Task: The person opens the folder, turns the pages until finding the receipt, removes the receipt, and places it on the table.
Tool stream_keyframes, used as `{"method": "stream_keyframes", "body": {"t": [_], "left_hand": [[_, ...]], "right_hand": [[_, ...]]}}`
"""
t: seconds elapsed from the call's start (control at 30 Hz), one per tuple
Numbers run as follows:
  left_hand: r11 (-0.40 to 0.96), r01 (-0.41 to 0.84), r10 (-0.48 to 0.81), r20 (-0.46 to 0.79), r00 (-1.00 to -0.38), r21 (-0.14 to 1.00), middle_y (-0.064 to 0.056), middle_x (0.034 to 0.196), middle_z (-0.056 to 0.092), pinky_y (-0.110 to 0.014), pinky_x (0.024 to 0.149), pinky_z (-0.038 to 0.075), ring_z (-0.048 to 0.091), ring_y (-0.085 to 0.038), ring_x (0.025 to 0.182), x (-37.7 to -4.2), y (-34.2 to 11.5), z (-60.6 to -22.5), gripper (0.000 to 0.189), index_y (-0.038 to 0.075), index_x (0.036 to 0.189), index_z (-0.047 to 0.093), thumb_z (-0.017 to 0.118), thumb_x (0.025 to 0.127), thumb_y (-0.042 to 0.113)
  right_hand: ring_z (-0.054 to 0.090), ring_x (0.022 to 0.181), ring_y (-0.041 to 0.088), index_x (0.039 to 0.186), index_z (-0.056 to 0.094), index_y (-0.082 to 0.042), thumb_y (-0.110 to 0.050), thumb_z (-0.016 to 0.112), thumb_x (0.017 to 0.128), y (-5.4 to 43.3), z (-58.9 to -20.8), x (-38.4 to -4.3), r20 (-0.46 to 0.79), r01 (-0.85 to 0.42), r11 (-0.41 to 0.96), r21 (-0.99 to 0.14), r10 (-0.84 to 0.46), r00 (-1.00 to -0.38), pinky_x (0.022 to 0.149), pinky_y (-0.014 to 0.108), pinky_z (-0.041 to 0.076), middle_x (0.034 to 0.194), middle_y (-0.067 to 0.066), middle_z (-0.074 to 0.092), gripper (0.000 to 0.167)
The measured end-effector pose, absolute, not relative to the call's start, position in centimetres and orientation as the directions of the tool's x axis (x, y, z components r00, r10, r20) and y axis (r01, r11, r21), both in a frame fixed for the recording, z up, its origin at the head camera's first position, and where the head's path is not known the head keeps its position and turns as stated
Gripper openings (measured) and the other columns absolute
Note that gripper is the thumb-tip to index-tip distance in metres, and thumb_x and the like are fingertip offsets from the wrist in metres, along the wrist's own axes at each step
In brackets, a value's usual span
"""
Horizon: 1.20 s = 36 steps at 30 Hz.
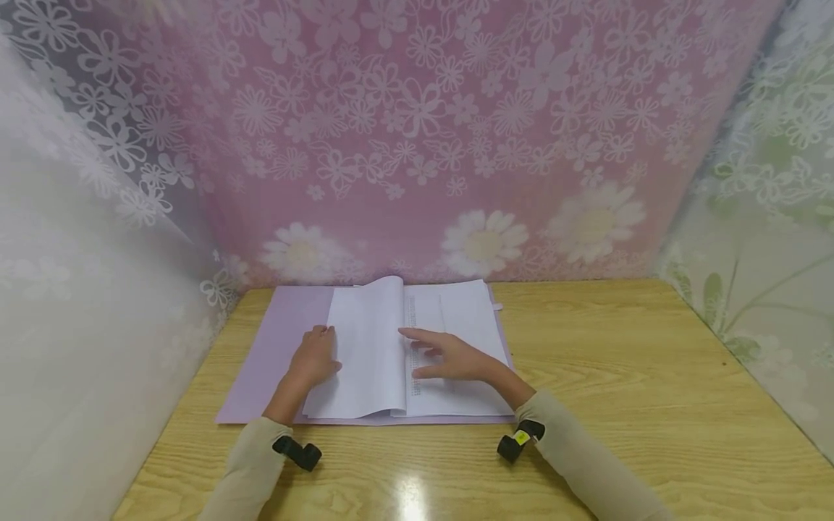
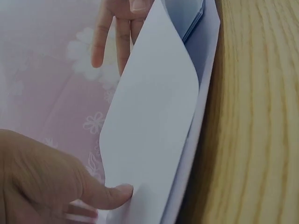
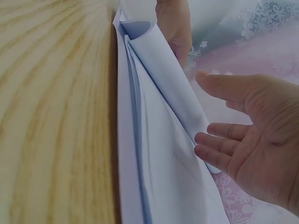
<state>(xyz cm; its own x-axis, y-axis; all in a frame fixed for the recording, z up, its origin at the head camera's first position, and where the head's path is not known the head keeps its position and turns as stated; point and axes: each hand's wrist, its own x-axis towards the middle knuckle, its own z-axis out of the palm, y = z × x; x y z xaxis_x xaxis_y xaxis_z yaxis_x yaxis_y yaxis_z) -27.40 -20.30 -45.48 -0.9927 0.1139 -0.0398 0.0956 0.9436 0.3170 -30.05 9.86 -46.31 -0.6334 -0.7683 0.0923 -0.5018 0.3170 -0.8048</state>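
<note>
Basically: curled paper along folder's middle, right grip nearest its bulge

Head: lilac folder open on table. Paper covers folder's left inner part; its bulge sits at folder's middle, long axis running near edge to far edge. Left grip on folder's left side, on the flat part. Right grip above folder's right half, over printed pages, index fingertip at the bulge. I'd judge any flattening push runs across that axis, toward folder's left cover.

Left wrist: thumb rests on paper; not clenched.

Right wrist: fingers spread, holding nothing, alongside the bulge over folder; contact can't be told.
</note>
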Motion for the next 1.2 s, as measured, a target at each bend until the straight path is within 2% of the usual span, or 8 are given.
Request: {"method": "stream_keyframes", "body": {"t": [0.17, 0.23, 0.33, 0.53, 0.77, 1.0, 1.2], "left_hand": [[0.871, 0.227, 0.293, -0.091, -0.952, 0.435, -0.025, 0.163, 0.032, -0.062, 0.122, 0.026, 0.023, -0.049, 0.152, -27.5, -21.0, -45.8, 0.061, -0.006, 0.151, 0.042, 0.062, 0.094, -0.006], [0.849, 0.254, 0.341, -0.114, -0.933, 0.462, -0.024, 0.162, 0.032, -0.062, 0.122, 0.025, 0.022, -0.049, 0.152, -27.6, -21.2, -45.9, 0.057, -0.005, 0.151, 0.043, 0.057, 0.096, -0.008], [0.837, 0.257, 0.365, -0.142, -0.92, 0.484, -0.024, 0.162, 0.032, -0.062, 0.122, 0.025, 0.023, -0.048, 0.152, -27.6, -21.4, -45.9, 0.054, -0.004, 0.151, 0.043, 0.057, 0.099, -0.002], [0.848, 0.206, 0.334, -0.191, -0.923, 0.488, -0.023, 0.165, 0.029, -0.063, 0.122, 0.024, 0.022, -0.046, 0.154, -27.8, -21.6, -45.6, 0.065, 0.0, 0.154, 0.041, 0.067, 0.099, 0.021], [0.878, 0.164, 0.283, -0.211, -0.936, 0.45, -0.02, 0.165, 0.03, -0.06, 0.123, 0.026, 0.023, -0.043, 0.154, -28.0, -21.5, -45.7, 0.072, 0.0, 0.155, 0.039, 0.072, 0.095, 0.023], [0.877, 0.127, 0.252, -0.218, -0.943, 0.464, -0.017, 0.165, 0.03, -0.059, 0.124, 0.025, 0.023, -0.041, 0.155, -27.8, -21.4, -45.6, 0.073, 0.003, 0.156, 0.04, 0.074, 0.094, 0.023], [0.878, 0.123, 0.247, -0.217, -0.945, 0.463, -0.018, 0.165, 0.031, -0.06, 0.123, 0.026, 0.025, -0.043, 0.154, -27.6, -21.4, -45.6, 0.072, 0.002, 0.155, 0.041, 0.074, 0.094, 0.022]], "right_hand": [[0.047, 0.145, 0.037, 0.161, 0.032, -0.012, -0.021, 0.074, 0.095, 10.2, -45.6, -30.9, 0.117, -0.502, 0.308, -0.808, -0.752, -0.649, 0.115, 0.052, 0.044, 0.166, 0.012, 0.034, 0.079], [0.047, 0.144, 0.038, 0.16, 0.033, -0.011, -0.021, 0.073, 0.096, 10.5, -45.3, -31.5, 0.134, -0.509, 0.315, -0.801, -0.735, -0.665, 0.114, 0.052, 0.045, 0.165, 0.014, 0.035, 0.076], [0.048, 0.143, 0.039, 0.16, 0.034, -0.01, -0.021, 0.071, 0.097, 11.1, -44.7, -32.8, 0.153, -0.509, 0.344, -0.789, -0.692, -0.705, 0.114, 0.052, 0.045, 0.164, 0.017, 0.037, 0.073], [0.04, 0.148, 0.042, 0.159, 0.03, -0.003, -0.022, 0.068, 0.1, 13.7, -43.9, -36.3, 0.165, -0.438, 0.403, -0.803, -0.556, -0.815, 0.118, 0.056, 0.038, 0.164, 0.022, 0.034, 0.073], [0.027, 0.152, 0.046, 0.16, 0.026, 0.002, -0.021, 0.064, 0.102, 17.4, -45.1, -39.8, 0.132, -0.36, 0.511, -0.781, -0.428, -0.894, 0.123, 0.06, 0.027, 0.166, 0.025, 0.027, 0.073], [0.02, 0.153, 0.05, 0.157, 0.025, 0.01, -0.017, 0.067, 0.099, 19.3, -46.6, -41.4, 0.081, -0.314, 0.609, -0.728, -0.378, -0.922, 0.124, 0.063, 0.02, 0.163, 0.032, 0.024, 0.077], [0.014, 0.155, 0.049, 0.156, 0.026, 0.01, -0.019, 0.07, 0.098, 19.8, -47.1, -41.8, 0.043, -0.285, 0.624, -0.728, -0.373, -0.927, 0.125, 0.063, 0.015, 0.164, 0.032, 0.023, 0.079]]}}
